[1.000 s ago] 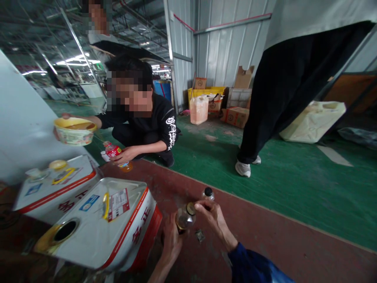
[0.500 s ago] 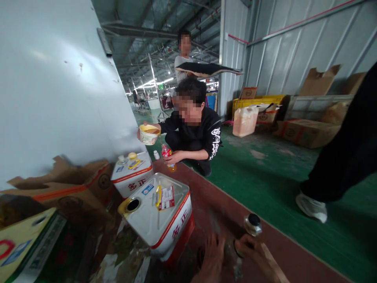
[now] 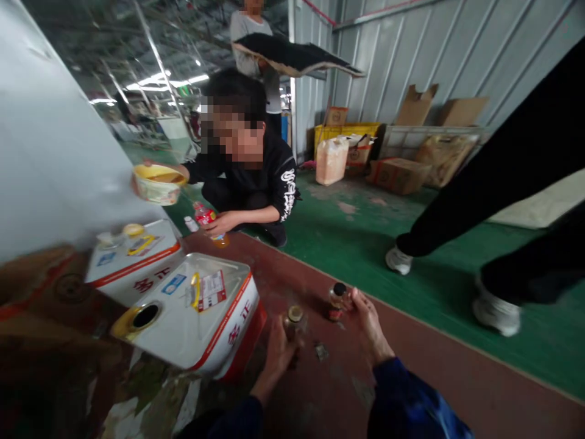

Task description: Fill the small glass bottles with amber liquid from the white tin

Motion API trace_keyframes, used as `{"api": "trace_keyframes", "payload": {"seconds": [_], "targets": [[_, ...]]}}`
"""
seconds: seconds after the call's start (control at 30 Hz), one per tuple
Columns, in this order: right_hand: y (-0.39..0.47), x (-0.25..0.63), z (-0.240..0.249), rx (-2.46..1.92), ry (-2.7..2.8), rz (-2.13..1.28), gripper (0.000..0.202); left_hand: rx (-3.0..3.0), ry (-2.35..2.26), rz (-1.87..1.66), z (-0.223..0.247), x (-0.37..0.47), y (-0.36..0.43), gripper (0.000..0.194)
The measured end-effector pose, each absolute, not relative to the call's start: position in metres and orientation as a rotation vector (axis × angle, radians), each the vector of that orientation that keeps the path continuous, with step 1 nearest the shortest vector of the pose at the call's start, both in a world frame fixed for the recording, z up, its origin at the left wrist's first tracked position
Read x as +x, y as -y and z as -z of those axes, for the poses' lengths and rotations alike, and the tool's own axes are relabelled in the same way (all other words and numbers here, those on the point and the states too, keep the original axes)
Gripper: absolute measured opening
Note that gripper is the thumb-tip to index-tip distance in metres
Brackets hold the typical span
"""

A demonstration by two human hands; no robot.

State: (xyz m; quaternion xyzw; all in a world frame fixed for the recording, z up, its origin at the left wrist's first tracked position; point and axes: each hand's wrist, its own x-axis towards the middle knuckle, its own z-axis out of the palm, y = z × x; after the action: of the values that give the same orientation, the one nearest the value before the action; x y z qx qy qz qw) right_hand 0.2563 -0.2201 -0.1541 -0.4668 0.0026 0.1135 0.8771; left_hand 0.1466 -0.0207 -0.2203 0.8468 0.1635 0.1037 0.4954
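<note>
A small clear bottle with a round, yellowish-brown top [image 3: 294, 317] stands roughly upright in the left hand [image 3: 278, 352], whose fingers are wrapped around its side; whether that top is a cap or an open neck cannot be told. Ahead and to the right of it, on the reddish-brown floor [image 3: 411, 353], is a small clear bottle with a black cap [image 3: 337, 294], its long axis also close to upright. The right hand [image 3: 369, 326] is much the nearer to this second bottle, which lies just to the left of its fingertips; thumb and fingers are drawn close together, but whether they touch the bottle or pinch something small cannot be told. Left of the left hand is a white metal tin with a red band and base [image 3: 176, 326], bearing large red characters that look like 多正, a blue sticker and a white-and-red label too small to read. Beyond it, a second white metal tin with a red band [image 3: 137, 268] carries similar characters. Farther ahead and left of both hands, a crouching co-worker in black [image 3: 267, 177], with illegible white lettering on the sleeve, holds a yellow-rimmed printed tub [image 3: 156, 192] and a clear plastic bottle with a red label [image 3: 204, 214], its wording unreadable.
</note>
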Motion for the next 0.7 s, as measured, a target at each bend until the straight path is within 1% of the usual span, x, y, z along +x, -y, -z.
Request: {"api": "trace_keyframes", "payload": {"seconds": [0.1,0.17,0.3,0.33,0.43,0.47,0.53,0.6,0.67,0.7], "targets": [[0.245,0.277,0.172,-1.004,-0.263,0.045,0.067,1.988,-0.412,-0.24,0.231,0.151,0.013,0.065],[0.258,0.285,0.183,-1.059,-0.339,0.131,0.067,1.968,-0.422,-0.251,0.238,0.152,0.01,0.063],[0.264,0.294,0.201,-1.23,-0.338,0.169,0.067,1.92,-0.464,-0.273,0.258,0.153,0.006,0.059],[0.261,0.296,0.206,-1.283,-0.309,0.171,0.07,1.902,-0.465,-0.272,0.264,0.154,0.005,0.059],[0.247,0.303,0.22,-1.46,-0.151,0.15,0.088,1.87,-0.454,-0.279,0.281,0.154,0.003,0.057],[0.242,0.304,0.224,-1.574,-0.069,0.133,0.089,1.872,-0.453,-0.288,0.286,0.153,0.002,0.057],[0.233,0.306,0.234,-1.877,0.114,0.109,0.082,1.892,-0.458,-0.304,0.293,0.151,0.0,0.058],[0.226,0.306,0.242,-2.127,0.232,0.11,0.076,1.922,-0.457,-0.312,0.296,0.15,-0.003,0.067],[0.224,0.307,0.247,-2.212,0.232,0.125,0.074,1.966,-0.463,-0.33,0.294,0.15,-0.005,0.072],[0.223,0.307,0.249,-2.225,0.215,0.135,0.075,1.994,-0.476,-0.344,0.29,0.149,-0.006,0.069]]}}
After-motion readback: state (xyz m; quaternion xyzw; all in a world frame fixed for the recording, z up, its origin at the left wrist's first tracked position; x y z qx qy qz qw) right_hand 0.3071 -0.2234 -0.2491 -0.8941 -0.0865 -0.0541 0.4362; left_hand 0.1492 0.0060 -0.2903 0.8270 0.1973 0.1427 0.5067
